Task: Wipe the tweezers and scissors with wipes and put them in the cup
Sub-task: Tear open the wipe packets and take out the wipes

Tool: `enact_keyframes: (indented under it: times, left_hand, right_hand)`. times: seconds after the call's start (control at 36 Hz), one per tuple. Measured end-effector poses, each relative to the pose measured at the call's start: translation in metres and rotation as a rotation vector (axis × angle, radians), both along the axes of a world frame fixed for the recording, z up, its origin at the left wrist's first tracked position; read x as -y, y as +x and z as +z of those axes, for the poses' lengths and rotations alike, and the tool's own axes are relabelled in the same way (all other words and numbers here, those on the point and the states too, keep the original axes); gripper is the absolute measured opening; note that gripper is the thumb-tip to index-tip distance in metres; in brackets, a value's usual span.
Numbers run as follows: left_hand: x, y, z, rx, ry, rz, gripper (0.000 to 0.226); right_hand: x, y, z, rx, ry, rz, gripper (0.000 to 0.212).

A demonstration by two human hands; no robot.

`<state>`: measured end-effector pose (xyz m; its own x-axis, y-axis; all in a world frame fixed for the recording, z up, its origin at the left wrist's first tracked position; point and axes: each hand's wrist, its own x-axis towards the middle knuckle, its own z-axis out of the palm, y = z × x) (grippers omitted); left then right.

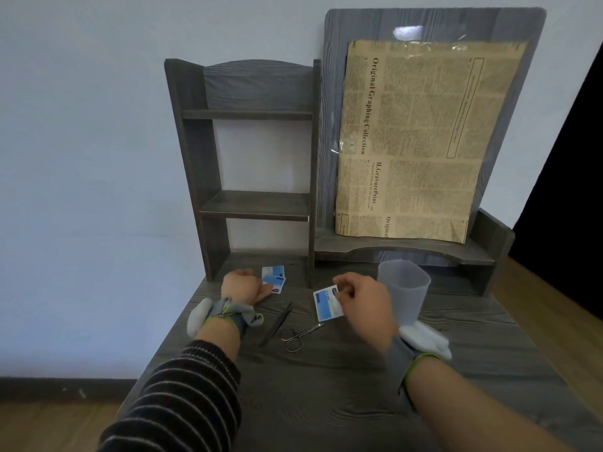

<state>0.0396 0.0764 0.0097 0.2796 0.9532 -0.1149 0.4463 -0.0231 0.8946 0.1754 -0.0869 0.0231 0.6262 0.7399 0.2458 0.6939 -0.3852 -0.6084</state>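
On my feed, the right hand (359,298), knuckles up, pinches a flat blue-and-white wipe sachet (327,305) by its top corner, just beside the translucent plastic cup (404,288). Slim dark tweezers (277,321) and small steel scissors (301,336) lie untouched on the grey wood-grain desk (359,386), between both hands. The left hand (244,287) rests by two more sachets (274,278); I cannot tell its grip

Home study corner: desk (326,402) with wooden shelf (254,203).
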Motion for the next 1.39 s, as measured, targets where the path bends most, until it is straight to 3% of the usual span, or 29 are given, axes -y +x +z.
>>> enact_keyframes:
  times: [0.06,0.08,0.14,0.25,0.36,0.44,0.56,0.72,0.92,1.39]
  left_hand:
    - [-0.002,0.005,0.000,0.391,-0.200,0.066,0.032]
    - [-0.004,0.005,-0.003,0.407,-0.212,0.091,0.035]
    - [-0.006,0.003,-0.004,0.321,-0.151,0.106,0.033]
    - [0.005,-0.001,0.006,0.177,0.094,-0.066,0.008]
    - [0.021,0.003,0.016,0.154,0.030,-0.384,0.016]
    - [0.030,0.003,0.020,0.072,0.049,-0.500,0.019]
    - [0.035,0.002,0.022,0.121,0.024,-0.522,0.004]
    - [0.041,-0.010,0.031,0.144,0.006,-0.548,0.019]
    - [0.050,-0.016,0.036,0.033,0.105,-0.598,0.005]
    - [0.063,-0.021,0.041,-0.001,0.168,-0.507,0.012]
  right_hand:
    - [-0.001,-0.001,0.001,-0.012,-0.004,0.004,0.029]
    - [-0.001,-0.001,0.001,-0.020,0.000,0.007,0.029]
    - [-0.002,-0.003,0.001,-0.031,0.011,0.018,0.028]
    - [-0.003,-0.009,0.004,-0.086,0.062,0.014,0.022]
    - [-0.004,-0.016,0.009,-0.161,0.112,0.019,0.016]
    - [-0.003,-0.022,0.011,-0.184,0.122,0.032,0.017]
    - [-0.001,-0.031,0.016,-0.229,0.148,0.037,0.013]
    - [0.004,-0.038,0.021,-0.304,0.133,0.044,0.014]
    - [0.004,-0.048,0.024,-0.381,0.131,0.076,0.019]
    - [0.010,-0.057,0.027,-0.060,0.038,0.085,0.008]
